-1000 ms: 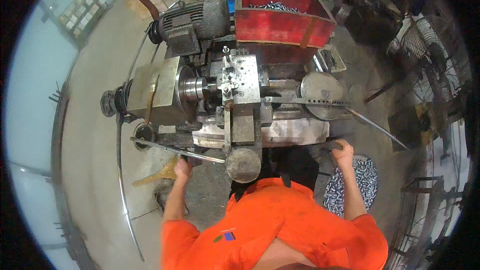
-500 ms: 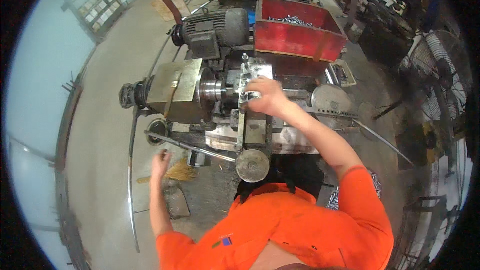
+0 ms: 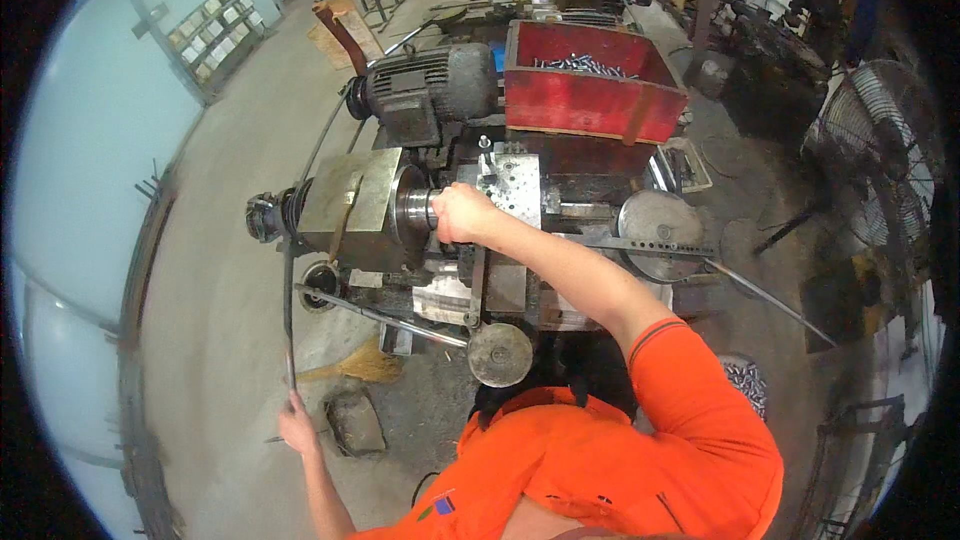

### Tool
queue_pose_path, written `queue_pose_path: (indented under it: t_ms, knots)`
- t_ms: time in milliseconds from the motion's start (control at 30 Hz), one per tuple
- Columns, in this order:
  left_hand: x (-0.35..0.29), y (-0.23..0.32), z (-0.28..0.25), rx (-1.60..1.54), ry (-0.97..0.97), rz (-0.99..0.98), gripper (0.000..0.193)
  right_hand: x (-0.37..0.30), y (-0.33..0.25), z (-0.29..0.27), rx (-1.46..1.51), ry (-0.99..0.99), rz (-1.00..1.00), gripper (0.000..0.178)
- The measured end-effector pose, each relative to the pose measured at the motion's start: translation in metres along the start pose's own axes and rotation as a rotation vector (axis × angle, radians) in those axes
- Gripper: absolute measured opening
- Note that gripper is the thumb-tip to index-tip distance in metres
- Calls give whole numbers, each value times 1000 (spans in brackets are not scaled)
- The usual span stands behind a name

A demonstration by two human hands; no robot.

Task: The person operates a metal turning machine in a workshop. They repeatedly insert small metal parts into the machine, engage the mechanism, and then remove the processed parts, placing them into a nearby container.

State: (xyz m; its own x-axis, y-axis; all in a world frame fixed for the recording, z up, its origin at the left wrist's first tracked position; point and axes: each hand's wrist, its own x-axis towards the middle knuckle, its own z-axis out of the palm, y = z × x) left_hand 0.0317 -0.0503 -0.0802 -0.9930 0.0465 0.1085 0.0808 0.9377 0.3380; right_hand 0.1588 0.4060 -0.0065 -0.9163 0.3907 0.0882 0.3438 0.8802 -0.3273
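My left hand (image 3: 296, 428) is closed around the lower end of a long metal lever (image 3: 290, 340), which runs up along the left side of a lathe's headstock (image 3: 350, 205). At the spindle's round steel nose (image 3: 412, 210), my right hand (image 3: 464, 213) is closed, fingers against its right end; whatever they hold is hidden. Just right of this hand stands the tool block (image 3: 520, 185), a pale drilled plate with an upright bolt. Below it, a slanting bar lever (image 3: 385, 318) leads to a round metal weight (image 3: 500, 354).
A red bin (image 3: 600, 90) of small metal parts stands behind the lathe, beside an electric motor (image 3: 430, 85). On the right are a round disc (image 3: 662, 230) with a perforated bar and a large fan (image 3: 870, 155). A broom (image 3: 370, 364) and a dustpan-like container (image 3: 355, 422) lie on the floor.
My right hand has moved left from the tool block to the spindle nose and closed. My left hand has gone down and taken hold of the long lever. The view has shifted slightly.
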Motion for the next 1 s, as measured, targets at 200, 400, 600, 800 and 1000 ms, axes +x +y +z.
queue_pose_path:
  t_ms: [200,400,600,800,1000]
  knots:
    - [-29,8,11,11,73,180,42,-27,29,-51,-241,100,-11,26]
    - [-18,83,-21,257,44,499,33,-36,98,-148,-328,554,221,48]
    - [-43,224,11,-304,-363,1025,26,-107,49,-83,144,664,-244,42]
    - [-42,222,121,-23,-645,1064,22,-279,51,54,489,302,258,47]
    - [-50,244,125,-252,-774,921,19,-513,145,119,88,276,1191,38]
